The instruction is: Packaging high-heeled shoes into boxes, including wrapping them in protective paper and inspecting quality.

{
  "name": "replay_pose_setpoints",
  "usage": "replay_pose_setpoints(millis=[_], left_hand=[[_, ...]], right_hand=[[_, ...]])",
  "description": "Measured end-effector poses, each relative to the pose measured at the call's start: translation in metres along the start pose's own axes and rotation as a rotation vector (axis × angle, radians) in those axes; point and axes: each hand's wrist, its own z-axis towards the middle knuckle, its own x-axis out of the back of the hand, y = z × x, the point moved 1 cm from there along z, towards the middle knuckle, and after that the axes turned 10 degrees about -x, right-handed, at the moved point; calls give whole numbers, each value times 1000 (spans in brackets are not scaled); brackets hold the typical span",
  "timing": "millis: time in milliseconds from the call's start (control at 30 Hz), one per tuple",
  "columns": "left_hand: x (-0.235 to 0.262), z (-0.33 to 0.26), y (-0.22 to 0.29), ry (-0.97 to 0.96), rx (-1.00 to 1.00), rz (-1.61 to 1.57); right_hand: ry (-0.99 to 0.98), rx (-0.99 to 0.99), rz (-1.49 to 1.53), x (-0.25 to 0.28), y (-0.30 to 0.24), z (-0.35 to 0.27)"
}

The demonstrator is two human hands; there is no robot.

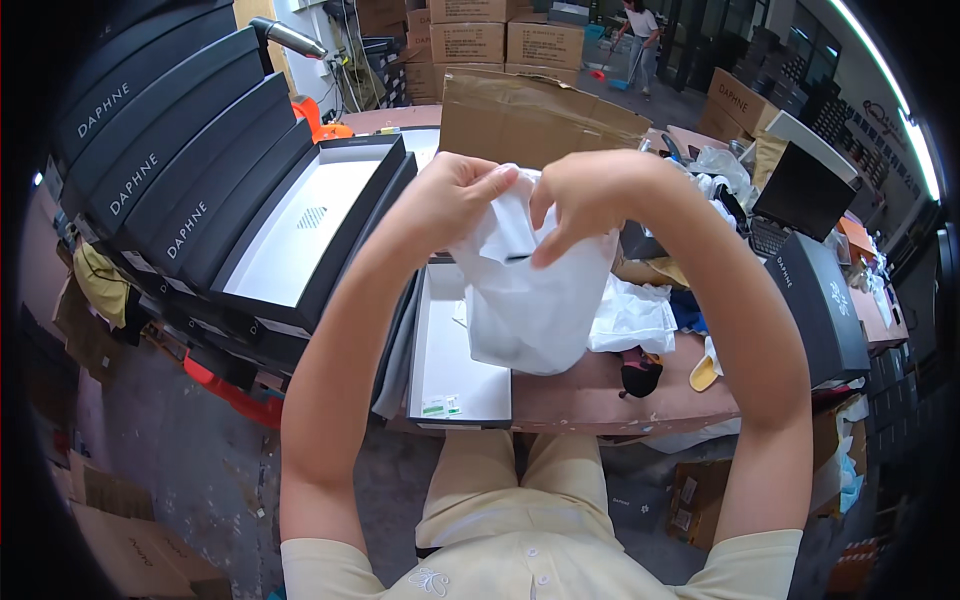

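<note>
Left hand [455,195] and right hand [590,195] both grip a white bag [530,310] above the brown surface [600,395] beside an open black box [310,225].

Pretty clearly a warehouse or packing room for boxed goods. Black shoe boxes [170,170] are stacked in a long row on the left, brown cardboard cartons [495,40] are piled up at the back, and the wooden worktop [600,395] is littered with white bags [632,318] and an open box lid [320,215]. Bare concrete floor [190,455] too.
</note>
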Motion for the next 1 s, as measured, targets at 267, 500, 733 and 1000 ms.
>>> replay_pose_setpoints(millis=[267, 500, 733, 1000], left_hand=[[4, 5, -4, 130, 180, 7], [-50, -55, -17, 427, -274, -382], [-186, -143, -14, -275, -764, -131], [-265, -215, -45, -756, -793, -307]], right_hand=[[273, 55, 14, -21, 47, -26], [567, 60, 1436, -117, 82, -32], [-686, 34, 1960, -270, 23, 27], [-835, -214, 1742, -351, -28, 5]])
